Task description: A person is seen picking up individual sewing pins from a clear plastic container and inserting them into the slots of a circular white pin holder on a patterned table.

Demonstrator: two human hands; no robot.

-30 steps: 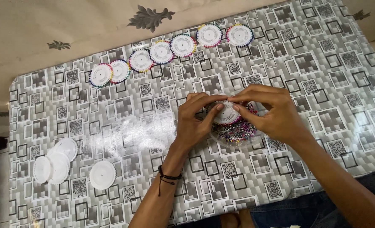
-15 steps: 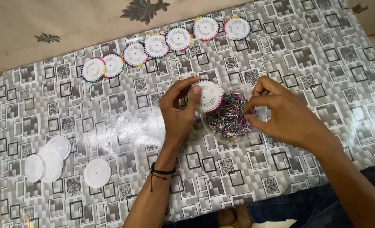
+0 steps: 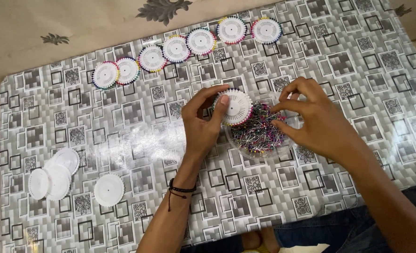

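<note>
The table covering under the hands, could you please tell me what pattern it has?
The table covering shows grey and white nested squares with small flower tiles, seen in the head view.

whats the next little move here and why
Probably the right hand dips into the bowl for one pin: its fingertips are pinched just above the heap, while the left hand holds the wheel ready beside it.

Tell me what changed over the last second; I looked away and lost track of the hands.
The right hand came off the white pin disc and drew back to the right, its fingers now pinched over the clear dish of pins. The left hand kept hold of the disc and lifted it to face the camera. The row of filled discs and the empty discs stayed put.
</note>
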